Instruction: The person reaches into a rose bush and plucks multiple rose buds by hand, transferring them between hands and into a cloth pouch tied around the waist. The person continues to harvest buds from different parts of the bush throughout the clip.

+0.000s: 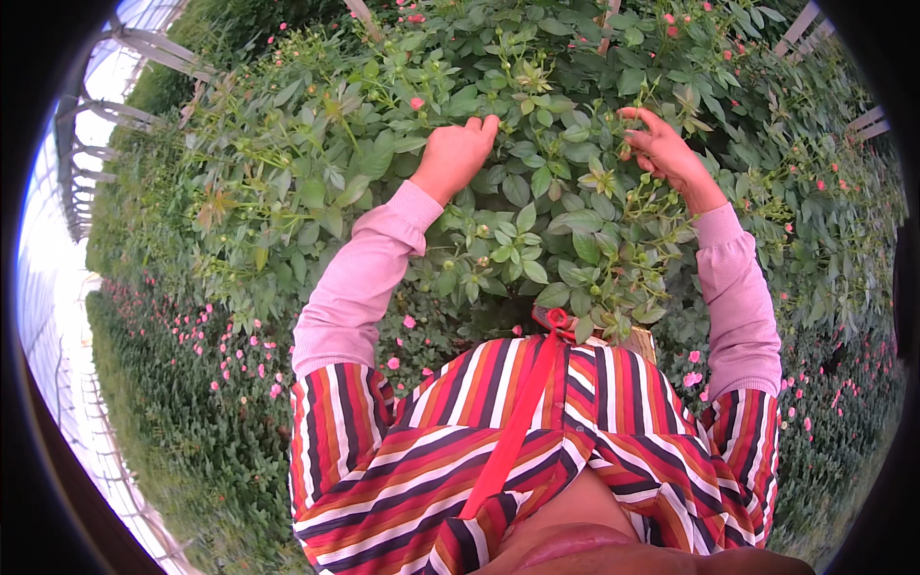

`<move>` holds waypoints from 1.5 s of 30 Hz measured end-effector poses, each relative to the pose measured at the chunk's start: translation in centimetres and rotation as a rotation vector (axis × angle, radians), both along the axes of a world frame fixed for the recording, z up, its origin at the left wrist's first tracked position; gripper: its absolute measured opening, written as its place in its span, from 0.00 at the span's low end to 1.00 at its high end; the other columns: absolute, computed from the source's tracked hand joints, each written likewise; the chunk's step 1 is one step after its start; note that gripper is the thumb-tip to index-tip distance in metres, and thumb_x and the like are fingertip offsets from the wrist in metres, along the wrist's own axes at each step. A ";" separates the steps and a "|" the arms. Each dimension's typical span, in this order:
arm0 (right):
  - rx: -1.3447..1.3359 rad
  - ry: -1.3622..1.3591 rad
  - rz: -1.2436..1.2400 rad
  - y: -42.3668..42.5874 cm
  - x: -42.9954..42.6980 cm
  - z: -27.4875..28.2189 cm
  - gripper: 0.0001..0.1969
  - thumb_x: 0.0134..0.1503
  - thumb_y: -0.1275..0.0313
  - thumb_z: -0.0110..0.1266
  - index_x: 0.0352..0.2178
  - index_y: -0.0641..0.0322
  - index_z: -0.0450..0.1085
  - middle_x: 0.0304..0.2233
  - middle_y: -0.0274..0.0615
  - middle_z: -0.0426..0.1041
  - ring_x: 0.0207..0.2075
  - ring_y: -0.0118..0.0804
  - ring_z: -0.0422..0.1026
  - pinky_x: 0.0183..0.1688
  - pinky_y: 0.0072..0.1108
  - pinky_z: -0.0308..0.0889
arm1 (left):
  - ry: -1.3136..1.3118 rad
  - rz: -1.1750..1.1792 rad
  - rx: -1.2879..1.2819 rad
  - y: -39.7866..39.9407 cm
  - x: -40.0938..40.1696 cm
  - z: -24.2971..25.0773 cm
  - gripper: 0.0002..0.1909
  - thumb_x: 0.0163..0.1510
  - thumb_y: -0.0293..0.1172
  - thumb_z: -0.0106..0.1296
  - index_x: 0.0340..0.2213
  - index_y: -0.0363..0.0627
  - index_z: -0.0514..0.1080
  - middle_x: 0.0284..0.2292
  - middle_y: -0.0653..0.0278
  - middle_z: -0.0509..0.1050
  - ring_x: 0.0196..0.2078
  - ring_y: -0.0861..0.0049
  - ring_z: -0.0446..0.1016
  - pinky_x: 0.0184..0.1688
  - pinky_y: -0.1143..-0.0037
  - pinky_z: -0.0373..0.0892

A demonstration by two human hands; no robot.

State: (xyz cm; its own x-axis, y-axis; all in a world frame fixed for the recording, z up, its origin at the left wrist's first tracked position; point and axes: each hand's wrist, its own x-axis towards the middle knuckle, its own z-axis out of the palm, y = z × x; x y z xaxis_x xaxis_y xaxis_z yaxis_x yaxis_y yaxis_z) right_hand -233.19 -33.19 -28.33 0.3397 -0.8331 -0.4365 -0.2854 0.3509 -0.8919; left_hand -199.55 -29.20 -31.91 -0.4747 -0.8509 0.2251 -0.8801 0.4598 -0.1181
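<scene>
Both of my hands reach into a dense bed of rose bushes (pixel 532 180) with green buds and a few pink blooms. My left hand (pixel 457 154) has its fingers curled, thumb and index fingertips close together beside some buds; whether a stem lies between them I cannot tell. To its upper left is a small pink rose (pixel 417 104). On the right, my right hand (pixel 658 147) has its thumb and fingers spread around thin stems with small green buds (pixel 624 151); it is unclear whether they touch. A red strap (pixel 514 438) runs down my striped shirt to a red object (pixel 557 318) at the leaves.
Pale wooden posts (pixel 363 18) stand among the plants. More rows with pink roses (pixel 230 352) lie on both sides behind my arms. At the far left are the greenhouse's curved frame (pixel 129 111) and bright film. A brownish box-like thing (pixel 642 343) touches my shirt front.
</scene>
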 end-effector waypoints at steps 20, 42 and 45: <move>-0.334 -0.211 0.505 2.9 17.9 12.7 0.14 0.60 0.60 0.47 0.33 0.62 0.67 0.17 0.28 0.63 0.12 0.16 0.59 0.13 0.11 0.50 | 1.814 0.146 1.092 7.1 7.6 6.9 0.08 0.58 0.35 0.41 0.33 0.43 0.64 0.24 0.61 0.70 0.11 0.88 0.58 0.10 0.87 0.48; -0.979 0.695 0.759 -1.5 19.8 6.7 0.10 0.53 0.68 0.51 0.31 0.64 0.65 0.22 0.50 0.72 0.28 0.54 0.72 0.30 0.39 0.66 | 2.654 0.081 0.743 -0.7 7.5 -0.2 0.12 0.56 0.37 0.50 0.39 0.46 0.66 0.23 0.68 0.66 0.22 0.81 0.63 0.14 0.85 0.57; -0.736 0.461 0.918 0.1 18.7 7.3 0.08 0.53 0.70 0.49 0.31 0.64 0.65 0.23 0.45 0.74 0.27 0.48 0.73 0.31 0.34 0.66 | 2.721 0.137 0.598 -4.2 6.8 -1.0 0.10 0.55 0.32 0.49 0.39 0.47 0.67 0.24 0.67 0.67 0.23 0.79 0.64 0.15 0.82 0.60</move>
State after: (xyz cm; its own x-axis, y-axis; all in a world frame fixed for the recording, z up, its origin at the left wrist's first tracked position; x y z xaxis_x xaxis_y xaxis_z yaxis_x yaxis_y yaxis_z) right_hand -214.47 -33.12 -21.00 0.8607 -0.4672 -0.2025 -0.4954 -0.6766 -0.5448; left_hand -192.79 -33.35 -32.88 0.1528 -0.9674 -0.2022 0.8841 0.0423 0.4655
